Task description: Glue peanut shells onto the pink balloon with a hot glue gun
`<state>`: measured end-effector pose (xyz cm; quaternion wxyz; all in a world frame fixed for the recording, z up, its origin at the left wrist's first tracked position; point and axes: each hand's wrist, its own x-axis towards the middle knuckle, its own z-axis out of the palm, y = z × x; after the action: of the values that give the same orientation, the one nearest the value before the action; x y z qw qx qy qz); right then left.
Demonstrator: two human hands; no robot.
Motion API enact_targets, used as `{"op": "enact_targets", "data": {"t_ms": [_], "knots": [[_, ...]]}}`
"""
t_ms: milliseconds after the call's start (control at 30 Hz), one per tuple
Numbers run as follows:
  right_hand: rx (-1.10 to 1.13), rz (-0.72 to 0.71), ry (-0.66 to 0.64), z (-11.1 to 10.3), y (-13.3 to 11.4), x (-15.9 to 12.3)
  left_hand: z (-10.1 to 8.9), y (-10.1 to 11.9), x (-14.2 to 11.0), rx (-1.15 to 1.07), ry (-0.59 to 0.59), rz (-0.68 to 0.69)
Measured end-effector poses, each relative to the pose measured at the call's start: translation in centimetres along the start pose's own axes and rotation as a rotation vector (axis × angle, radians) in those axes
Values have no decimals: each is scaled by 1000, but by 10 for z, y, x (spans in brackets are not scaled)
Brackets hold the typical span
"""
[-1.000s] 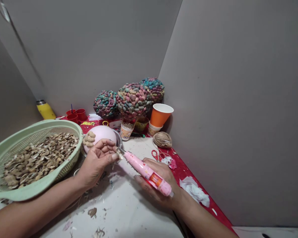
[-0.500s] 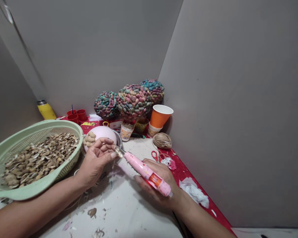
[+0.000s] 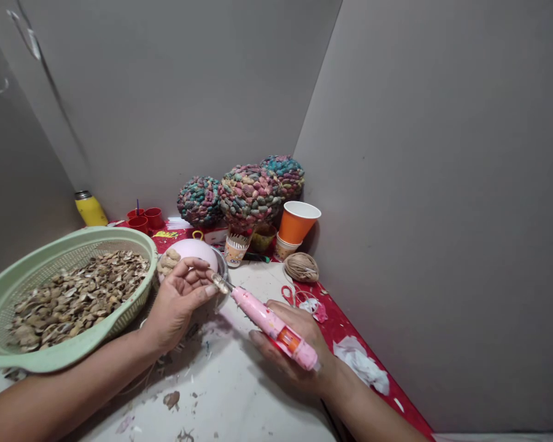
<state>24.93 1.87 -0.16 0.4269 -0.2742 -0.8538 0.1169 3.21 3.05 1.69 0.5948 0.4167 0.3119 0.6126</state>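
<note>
My right hand (image 3: 295,344) is wrapped round a pink hot glue gun (image 3: 271,322), its metal nozzle pointing up and to the left. Between the fingertips of my left hand (image 3: 182,301) is a peanut shell (image 3: 220,282), its hollow side towards me and the nozzle at it. Whether the tip touches the shell I cannot tell. Just behind my left hand, a pale pink balloon (image 3: 198,250) rests in a metal bowl (image 3: 223,264). Several peanut shells (image 3: 168,262) are stuck to the balloon's left side.
A green colander (image 3: 120,319) of peanut shells stands left, close to my left forearm. Behind are colourful shell-covered balls (image 3: 249,195), an orange paper cup (image 3: 297,226), red cups (image 3: 153,218) and a yellow bottle (image 3: 91,212). Twine (image 3: 301,267), red scissors (image 3: 288,294) and crumpled tissue (image 3: 362,365) lie right.
The view has tilted slightly up, so the things on the table sit a little lower. Both hands keep nearly the same pose, with the nozzle still at the peanut shell.
</note>
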Motion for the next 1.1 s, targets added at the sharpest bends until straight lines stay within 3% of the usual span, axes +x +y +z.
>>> {"op": "enact_targets", "data": {"t_ms": [1100], "knots": [[-58,-18,14,0,0,1,-3,5,1,77,29,144]]}}
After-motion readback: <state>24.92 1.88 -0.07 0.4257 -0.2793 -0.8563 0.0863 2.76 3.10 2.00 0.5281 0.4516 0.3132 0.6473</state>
